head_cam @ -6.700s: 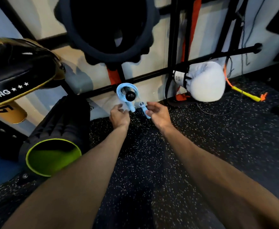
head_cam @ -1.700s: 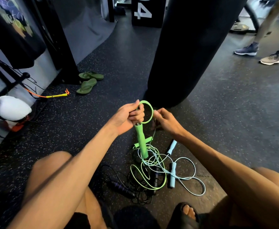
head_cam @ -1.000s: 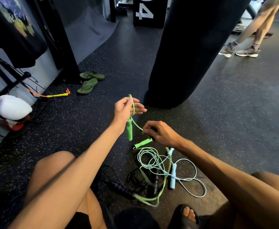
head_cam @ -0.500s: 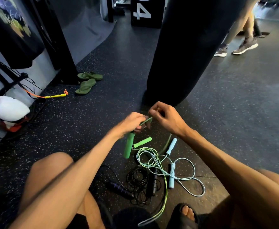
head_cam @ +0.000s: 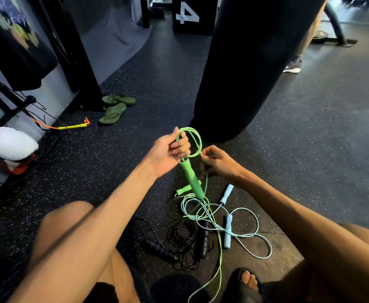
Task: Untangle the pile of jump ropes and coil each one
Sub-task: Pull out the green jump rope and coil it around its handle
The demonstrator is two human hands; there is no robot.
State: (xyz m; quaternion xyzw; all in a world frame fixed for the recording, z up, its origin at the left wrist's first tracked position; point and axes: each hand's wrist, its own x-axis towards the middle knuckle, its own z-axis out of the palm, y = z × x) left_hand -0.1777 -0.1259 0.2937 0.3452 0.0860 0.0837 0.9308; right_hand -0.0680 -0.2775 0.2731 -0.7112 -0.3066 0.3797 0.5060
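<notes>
My left hand (head_cam: 168, 153) grips the top of a green jump rope handle (head_cam: 191, 178), which hangs downward, with a loop of green rope (head_cam: 195, 138) curling above my fingers. My right hand (head_cam: 219, 164) pinches the green rope just right of that handle. The second green handle (head_cam: 184, 190) lies on the floor below. A light blue rope (head_cam: 245, 232) with its two blue handles and a black rope (head_cam: 182, 239) with dark handles lie tangled on the floor between my knees. Green rope trails down through the pile toward my foot.
A black punching bag (head_cam: 245, 73) hangs just beyond my hands. Green flip-flops (head_cam: 114, 108) lie at the left, near a yellow and orange rope (head_cam: 69, 127) and a white boxing glove (head_cam: 10, 144). Another person's shoe (head_cam: 292, 67) shows at the far right. Dark speckled floor surrounds the pile.
My left hand has lifted the green handle and a loop of green rope now stands above it. My right hand moved down and right along the rope. The walking person has passed behind the bag.
</notes>
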